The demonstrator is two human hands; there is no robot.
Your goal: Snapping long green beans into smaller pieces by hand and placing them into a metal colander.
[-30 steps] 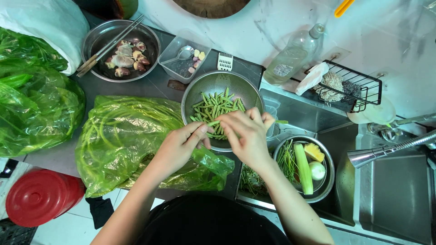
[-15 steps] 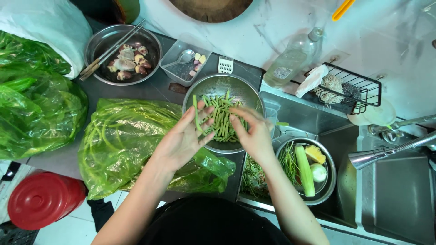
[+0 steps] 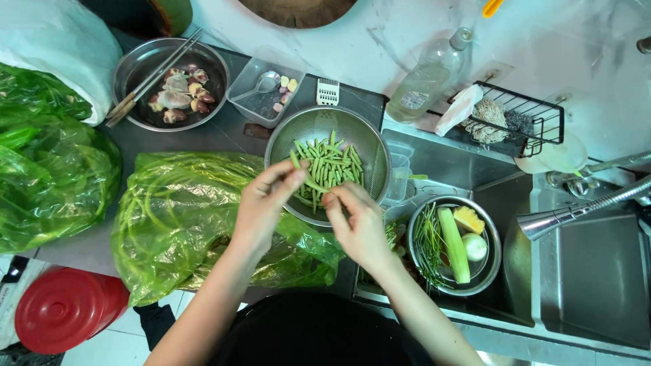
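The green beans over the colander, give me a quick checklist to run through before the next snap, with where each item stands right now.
1. Bean held by both hands: ok. The left hand and right hand pinch one long green bean between them.
2. Hands above the colander, so pieces land inside: ok.
3. Room left in the colander: ok, cut bean pieces cover only part of its bottom.
4. Supply within reach: ok, the green plastic bag of long beans lies beside the left hand.
5. Bean free of bad spots: cannot tell, too small to see.
6. Colander steady on the counter edge: cannot tell.
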